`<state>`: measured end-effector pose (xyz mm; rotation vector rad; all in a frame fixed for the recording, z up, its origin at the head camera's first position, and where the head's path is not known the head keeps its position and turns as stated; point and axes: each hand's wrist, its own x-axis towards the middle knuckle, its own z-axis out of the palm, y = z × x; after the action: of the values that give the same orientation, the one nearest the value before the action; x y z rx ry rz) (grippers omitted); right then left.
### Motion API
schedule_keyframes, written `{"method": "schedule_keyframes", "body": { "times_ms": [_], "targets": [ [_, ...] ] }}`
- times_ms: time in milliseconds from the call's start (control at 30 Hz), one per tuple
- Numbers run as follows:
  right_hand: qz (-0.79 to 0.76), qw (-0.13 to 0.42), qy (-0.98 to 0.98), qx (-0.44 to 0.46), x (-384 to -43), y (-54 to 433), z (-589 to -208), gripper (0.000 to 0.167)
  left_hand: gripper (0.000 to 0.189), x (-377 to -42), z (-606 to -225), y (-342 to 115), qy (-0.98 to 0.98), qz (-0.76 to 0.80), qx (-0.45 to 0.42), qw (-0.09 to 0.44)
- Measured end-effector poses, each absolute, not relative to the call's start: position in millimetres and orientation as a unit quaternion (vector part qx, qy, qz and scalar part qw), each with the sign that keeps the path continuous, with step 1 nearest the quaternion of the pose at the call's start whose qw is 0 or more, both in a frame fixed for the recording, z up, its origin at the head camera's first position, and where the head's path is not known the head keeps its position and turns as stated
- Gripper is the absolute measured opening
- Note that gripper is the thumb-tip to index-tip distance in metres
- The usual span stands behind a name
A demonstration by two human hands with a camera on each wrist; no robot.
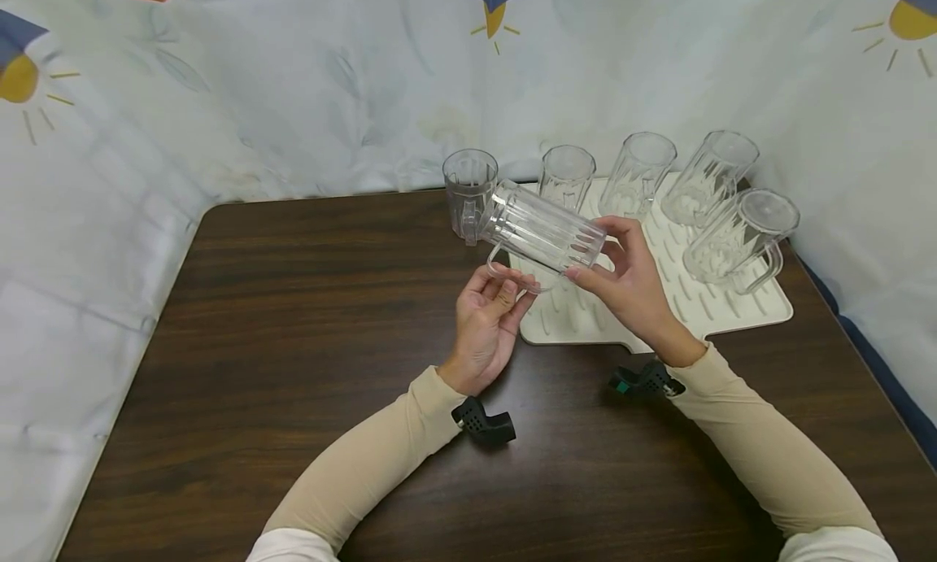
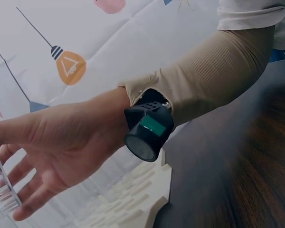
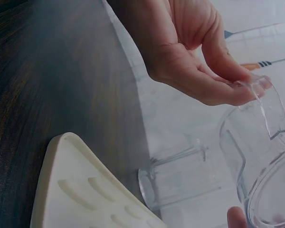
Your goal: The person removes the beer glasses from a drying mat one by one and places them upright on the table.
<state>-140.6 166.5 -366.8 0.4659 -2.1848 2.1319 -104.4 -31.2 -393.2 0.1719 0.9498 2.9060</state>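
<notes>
A clear ribbed mug (image 1: 545, 224) is held tilted on its side above the drying mat, mouth to the upper left. My left hand (image 1: 486, 326) pinches its handle between thumb and fingers; the right wrist view shows this hand (image 3: 199, 61) at the handle (image 3: 273, 109). At the base end, my right hand (image 1: 633, 285) grips the mug with thumb below and fingers above. The left wrist view catches the right hand (image 2: 61, 147) with its fingertips along the base rim.
Several similar clear mugs (image 1: 743, 237) stand on a cream ridged drying mat (image 1: 586, 326). Another mug (image 1: 468, 184) stands on the dark wooden table (image 1: 329, 302), just left of the mat. A patterned white curtain (image 1: 329, 82) rises behind the table.
</notes>
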Motion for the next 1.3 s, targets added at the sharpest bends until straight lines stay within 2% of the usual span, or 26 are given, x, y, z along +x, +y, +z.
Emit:
{"method": "schedule_keyframes", "body": {
  "times_ms": [467,867,1100,1300],
  "targets": [
    [0.682,0.037,-0.708,0.177,-148.2,181.1,-359.5,0.07,0.021,-116.6,-376.4,-39.8,0.284,0.956,0.072,0.012],
    [0.639,0.074,-0.745,0.178,-151.4,206.9,-343.4,0.063,0.021,-134.1,-359.8,-57.3,0.278,0.955,0.097,-0.021],
    [0.507,0.107,-0.84,0.162,-152.1,226.9,-331.8,0.06,0.02,-139.6,-350.5,-68.0,0.295,0.947,0.117,-0.042],
    [0.379,0.112,-0.908,0.135,-154.9,250.9,-319.7,0.069,0.02,-145.3,-344.0,-77.6,0.32,0.936,0.136,-0.059]
  ]
}}
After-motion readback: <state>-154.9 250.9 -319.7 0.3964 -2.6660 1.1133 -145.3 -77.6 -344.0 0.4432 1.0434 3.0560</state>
